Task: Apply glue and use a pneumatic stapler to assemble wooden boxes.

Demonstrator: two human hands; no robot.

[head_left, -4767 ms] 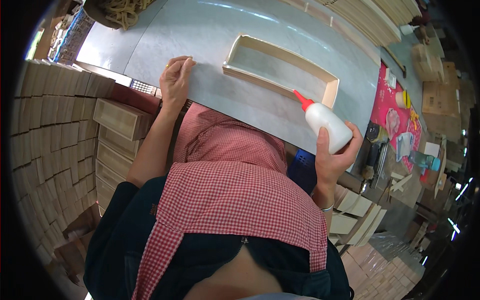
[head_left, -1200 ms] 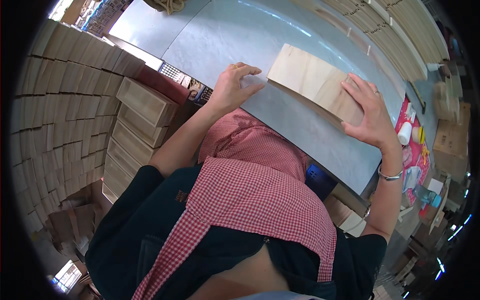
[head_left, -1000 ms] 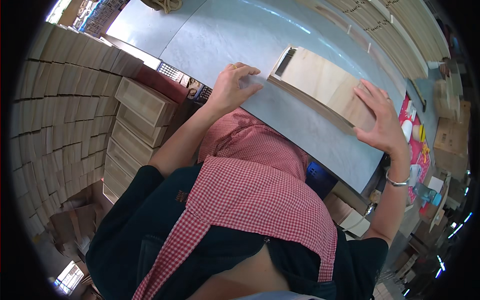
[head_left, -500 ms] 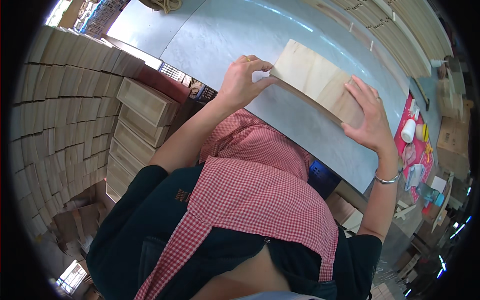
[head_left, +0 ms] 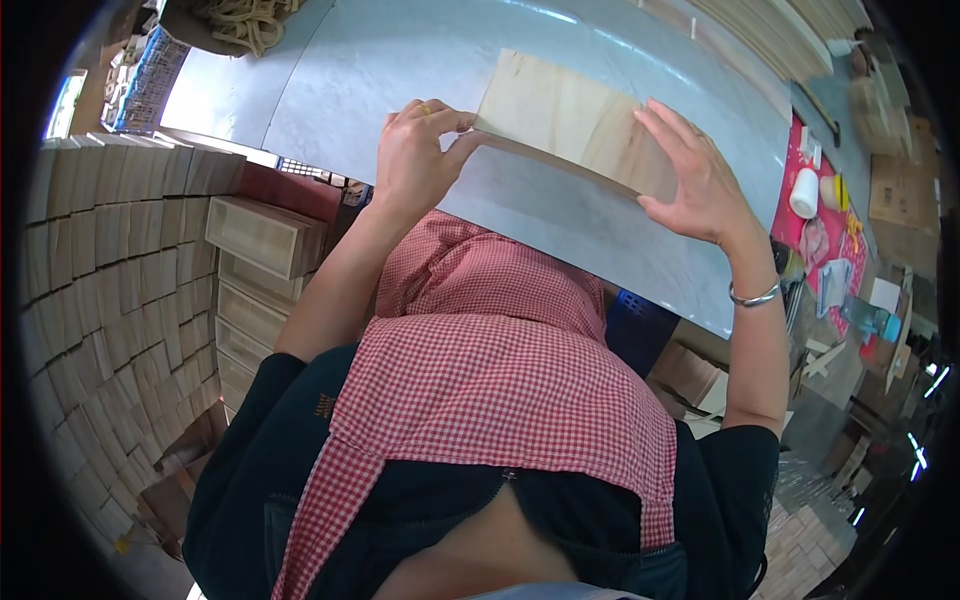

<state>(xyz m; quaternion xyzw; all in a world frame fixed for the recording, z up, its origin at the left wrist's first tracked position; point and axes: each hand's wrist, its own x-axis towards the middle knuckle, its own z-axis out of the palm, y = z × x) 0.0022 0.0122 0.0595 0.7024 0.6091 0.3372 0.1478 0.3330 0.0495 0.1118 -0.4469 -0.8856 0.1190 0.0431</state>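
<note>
A pale rectangular wooden board [head_left: 565, 115] with visible grain is held over the grey marbled tabletop, its near long edge towards me. My left hand [head_left: 415, 155] is closed at its left near corner, thumb and fingertips pinching there. Around the right end is my right hand [head_left: 695, 175], with the thumb at the near edge and the fingers over the upper face. The board's underside is hidden, and I cannot tell whether it rests on the table [head_left: 620, 245] or hangs just above it.
Stacked wood pieces [head_left: 110, 260] rise at the left beside shallow wooden trays [head_left: 255, 235]. A bag of wood strips or bands [head_left: 245, 25] sits at the far left. At the right, a pink cloth [head_left: 790, 165] carries a white bottle [head_left: 804, 193]. Long boards [head_left: 770, 35] lie at the far right.
The view has shifted and turned slightly, so board and hands appear further left and the board lies more level. Both hands keep their hold at the same ends.
</note>
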